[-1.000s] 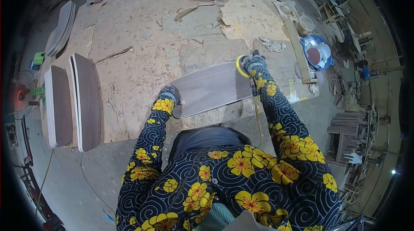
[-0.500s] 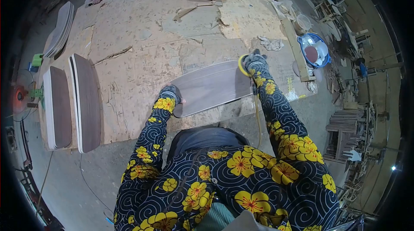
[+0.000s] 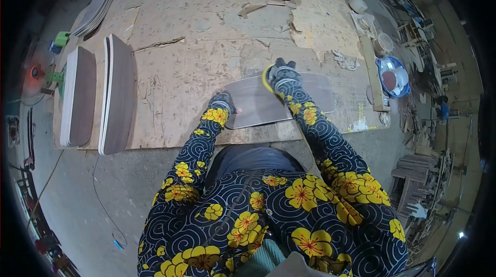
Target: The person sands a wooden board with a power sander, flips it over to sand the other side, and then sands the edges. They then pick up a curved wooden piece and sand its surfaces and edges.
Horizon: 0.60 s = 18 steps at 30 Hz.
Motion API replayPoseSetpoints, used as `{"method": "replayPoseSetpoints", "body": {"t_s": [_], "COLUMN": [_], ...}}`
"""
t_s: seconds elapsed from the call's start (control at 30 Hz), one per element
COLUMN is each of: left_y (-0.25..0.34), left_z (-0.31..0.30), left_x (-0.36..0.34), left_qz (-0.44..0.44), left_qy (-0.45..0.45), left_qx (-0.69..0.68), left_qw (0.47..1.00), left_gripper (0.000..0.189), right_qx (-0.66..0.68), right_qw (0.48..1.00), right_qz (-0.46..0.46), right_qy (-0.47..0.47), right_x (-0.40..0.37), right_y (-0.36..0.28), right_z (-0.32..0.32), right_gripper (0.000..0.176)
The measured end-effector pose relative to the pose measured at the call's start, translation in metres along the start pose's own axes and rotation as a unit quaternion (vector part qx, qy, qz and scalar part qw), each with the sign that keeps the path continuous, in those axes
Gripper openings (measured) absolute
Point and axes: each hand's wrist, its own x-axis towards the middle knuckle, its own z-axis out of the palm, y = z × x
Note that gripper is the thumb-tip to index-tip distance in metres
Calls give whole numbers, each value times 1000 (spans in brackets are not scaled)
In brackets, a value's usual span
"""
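The person stands at the near edge of a worn plywood workbench point(image 3: 196, 65). A dark wooden panel point(image 3: 256, 106) with rounded corners lies flat there, just in front of the person. Its long axis runs left to right, and the right end points a little toward the far side.

The gloved right hand point(image 3: 282, 75) is closed around a sander point(image 3: 266, 78) with a yellow disc, which sits on the far edge of the panel near its middle. The gloved left hand point(image 3: 223, 102) rests on the left end of the panel; I cannot tell how much its fingers are curled.

Two stacks of similar panels point(image 3: 119, 93) lie at the left of the bench, well apart. A blue basin point(image 3: 392, 76) stands at the right.
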Motion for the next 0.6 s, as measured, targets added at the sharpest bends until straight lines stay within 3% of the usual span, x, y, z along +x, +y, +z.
{"method": "replayPoseSetpoints", "body": {"t_s": [0.07,0.1,0.17,0.33,0.37,0.47,0.57,0.6], "left_y": [-8,-16,-13,-25,-27,-18,-7,-3], "left_z": [10,27,29,49,53,30,29,28], "left_x": [-6,-3,-26,-69,-69,-86,-81,-75], "left_qz": [-9,-3,-35,-27,-38,-28,-27,-28], "left_qy": [4,13,-7,3,9,-22,36,54], "left_qx": [-24,-37,-21,-53,-39,-60,-50,-54], "left_qw": [1000,999,999,998,998,998,998,997], "left_gripper": [123,116,114,97,88,86,80,78], "right_qx": [-17,-42,-53,-8,-21,-16,3,8], "right_qw": [999,992,983,986,978,961,956,966], "right_qz": [-34,-111,-164,-163,-201,-267,-288,-248], "right_qy": [27,52,56,31,58,78,58,70], "right_x": [-8,-1,7,-9,-9,-4,-27,-24], "right_y": [-26,-26,-33,-73,-75,-81,-66,-53], "right_z": [13,33,50,50,63,89,50,43], "right_gripper": [48,43,40,37,36,35,34,34]}}
